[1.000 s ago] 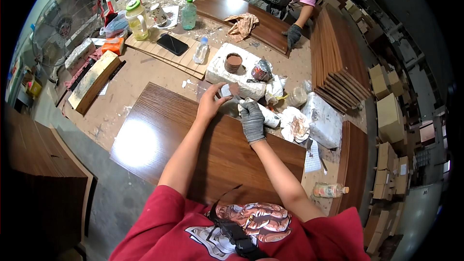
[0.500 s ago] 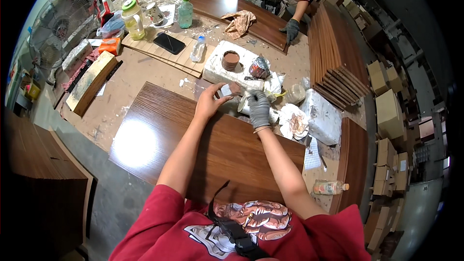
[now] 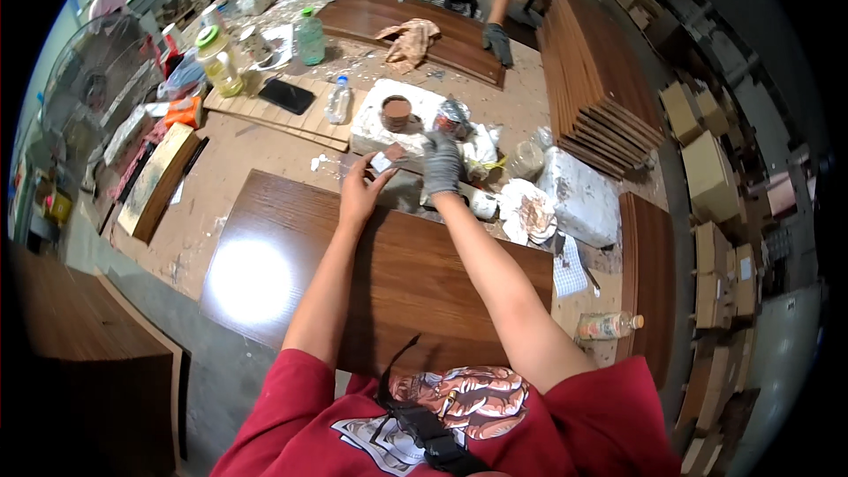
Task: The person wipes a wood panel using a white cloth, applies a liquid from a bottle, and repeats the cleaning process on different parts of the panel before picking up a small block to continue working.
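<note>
My bare left hand (image 3: 359, 194) pinches a small flat white scraper-like piece (image 3: 382, 162) with brown paste on its end. My right hand (image 3: 442, 166), in a grey glove, is curled beside the front edge of a white foam block (image 3: 367, 131); what its fingers hold is hidden. A round tub of brown paste (image 3: 396, 115) stands on the block, next to a plastic-wrapped container (image 3: 453, 117). Below both forearms lies a dark brown wood panel (image 3: 424, 274), glossy with a bright reflection on its left part.
Right of my gloved hand are a stained crumpled cloth (image 3: 528, 212), a second foam block (image 3: 579, 199) and a lying bottle (image 3: 609, 326). A panel stack (image 3: 596, 79) stands at the far right. Across the table a co-worker's gloved hand (image 3: 497, 44) rests by another panel (image 3: 371, 13).
My right hand has moved away from the paste-tipped piece in my left hand, toward the plastic-wrapped container. The whole view has shifted slightly. The co-worker's hands stay at their panel.
</note>
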A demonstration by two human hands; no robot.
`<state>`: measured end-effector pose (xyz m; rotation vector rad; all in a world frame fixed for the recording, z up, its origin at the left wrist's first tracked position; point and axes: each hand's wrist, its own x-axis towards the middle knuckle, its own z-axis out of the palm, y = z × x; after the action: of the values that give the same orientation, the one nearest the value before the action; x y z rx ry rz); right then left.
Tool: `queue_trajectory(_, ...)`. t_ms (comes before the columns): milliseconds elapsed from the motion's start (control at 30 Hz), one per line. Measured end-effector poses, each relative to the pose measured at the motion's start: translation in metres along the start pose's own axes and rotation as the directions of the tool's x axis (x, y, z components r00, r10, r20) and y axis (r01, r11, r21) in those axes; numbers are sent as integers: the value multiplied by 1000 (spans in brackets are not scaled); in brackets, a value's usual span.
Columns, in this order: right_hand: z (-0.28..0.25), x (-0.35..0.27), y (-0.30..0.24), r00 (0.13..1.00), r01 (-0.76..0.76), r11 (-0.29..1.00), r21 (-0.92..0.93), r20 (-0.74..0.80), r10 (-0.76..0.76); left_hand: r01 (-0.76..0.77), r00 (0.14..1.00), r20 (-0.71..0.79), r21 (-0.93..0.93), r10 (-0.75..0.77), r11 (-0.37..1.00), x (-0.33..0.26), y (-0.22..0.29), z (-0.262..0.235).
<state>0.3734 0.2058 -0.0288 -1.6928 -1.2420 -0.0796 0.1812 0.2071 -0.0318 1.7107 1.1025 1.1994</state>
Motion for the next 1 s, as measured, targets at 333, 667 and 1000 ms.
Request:
queue_trajectory(333, -39, -35, -19, 968, -113, 961, -251, 191, 163, 36, 999, 26, -83, -34, 996, 0, -20, -14)
queue_trajectory(667, -142, -26, 71, 562, 101, 748, -655, 658, 501, 68, 995, 70, -59, -63, 996, 0, 1, -1)
queue_trajectory(1000, -177, 4, -9, 905, -143, 986, 81, 414, 97, 69, 994, -63, -259, -88, 963, 2, -12, -12)
